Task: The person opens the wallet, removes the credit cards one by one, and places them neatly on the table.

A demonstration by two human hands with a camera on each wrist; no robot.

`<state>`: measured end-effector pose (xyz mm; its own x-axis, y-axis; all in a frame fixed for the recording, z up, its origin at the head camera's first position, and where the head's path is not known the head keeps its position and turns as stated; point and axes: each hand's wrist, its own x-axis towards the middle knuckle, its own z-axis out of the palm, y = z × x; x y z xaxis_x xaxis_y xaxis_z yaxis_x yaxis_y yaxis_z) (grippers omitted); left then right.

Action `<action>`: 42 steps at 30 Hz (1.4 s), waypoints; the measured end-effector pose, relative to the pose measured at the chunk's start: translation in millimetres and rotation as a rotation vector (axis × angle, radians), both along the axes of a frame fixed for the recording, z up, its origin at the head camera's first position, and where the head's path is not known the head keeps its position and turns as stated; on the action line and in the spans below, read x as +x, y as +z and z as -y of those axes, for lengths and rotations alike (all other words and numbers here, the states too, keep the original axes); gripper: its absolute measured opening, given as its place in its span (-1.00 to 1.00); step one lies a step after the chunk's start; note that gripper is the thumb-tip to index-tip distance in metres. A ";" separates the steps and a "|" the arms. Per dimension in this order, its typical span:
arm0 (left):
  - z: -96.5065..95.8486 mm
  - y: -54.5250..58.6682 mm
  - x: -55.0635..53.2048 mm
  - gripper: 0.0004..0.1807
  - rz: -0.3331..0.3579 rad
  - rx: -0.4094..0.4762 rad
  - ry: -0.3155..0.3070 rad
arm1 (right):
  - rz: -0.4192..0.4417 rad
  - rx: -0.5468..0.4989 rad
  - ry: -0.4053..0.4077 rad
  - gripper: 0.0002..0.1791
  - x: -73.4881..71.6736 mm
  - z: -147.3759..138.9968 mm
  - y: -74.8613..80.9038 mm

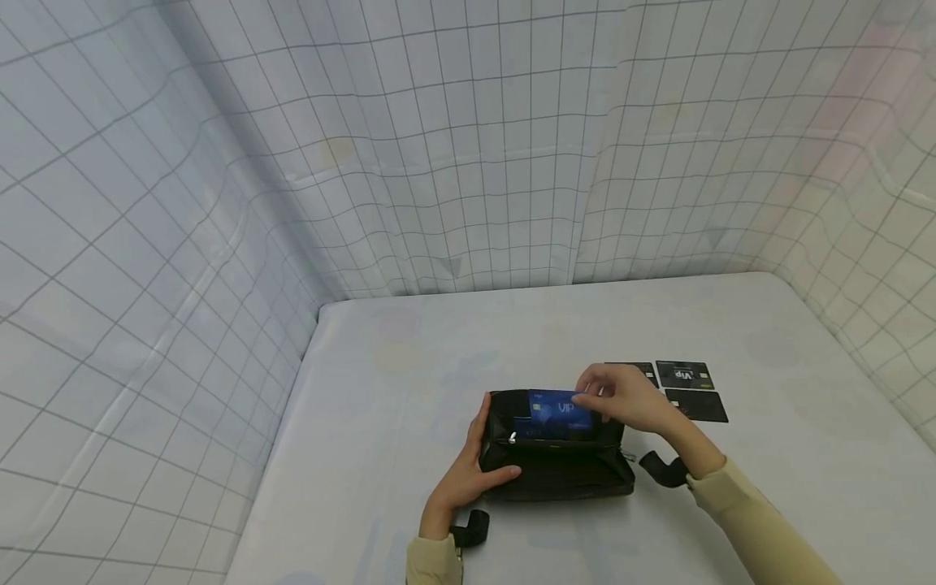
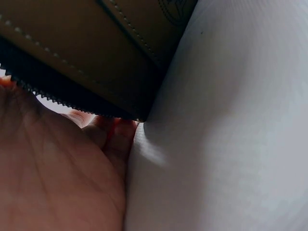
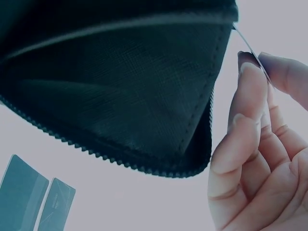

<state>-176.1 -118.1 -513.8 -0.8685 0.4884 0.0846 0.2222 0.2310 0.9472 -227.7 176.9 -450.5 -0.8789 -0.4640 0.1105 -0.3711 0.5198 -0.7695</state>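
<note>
A black zip wallet [image 1: 559, 479] lies opened on the white table, its folded sides and zipper teeth showing in the right wrist view. My left hand [image 1: 468, 470] holds the wallet's left end, thumb over the near side and fingers along the far side. The wallet's stitched outer face [image 2: 82, 53] fills the top of the left wrist view. A blue card [image 1: 552, 416] lies against the wallet's inner far side. My right hand [image 1: 630, 398] pinches a thin card, seen edge-on [image 3: 251, 50], between thumb and fingers at the wallet's right end.
Beyond my right hand lie several dark cards: one marked Vip [image 1: 684, 375], a plain black one [image 1: 698, 405] and one partly hidden by the hand [image 1: 647, 370]. White grid-patterned curtains [image 1: 504, 162] surround the white table [image 1: 380, 455]. Black straps [image 1: 471, 530] sit at my wrists.
</note>
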 end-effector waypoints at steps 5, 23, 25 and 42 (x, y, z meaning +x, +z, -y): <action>-0.1 -0.4 -0.4 0.16 0.002 -0.001 0.007 | 0.004 -0.037 -0.022 -0.84 -1.3 -4.4 -2.0; -1.4 -1.5 -0.3 0.17 0.009 0.014 0.018 | 0.055 -0.188 -0.129 -0.86 5.1 -25.5 2.1; -1.5 -1.1 -0.3 0.17 0.009 0.016 0.018 | 0.066 -0.210 -0.146 -0.83 6.3 -29.6 3.4; 0.2 -1.3 -0.7 0.15 0.014 0.015 0.011 | -0.005 -0.223 -0.326 -0.75 11.6 -72.1 4.2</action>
<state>-176.8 -118.3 -515.1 -0.8751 0.4773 0.0796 0.2062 0.2190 0.9537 -216.1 248.9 -446.2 -0.9754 -0.1250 0.1818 -0.2185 0.4315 -0.8753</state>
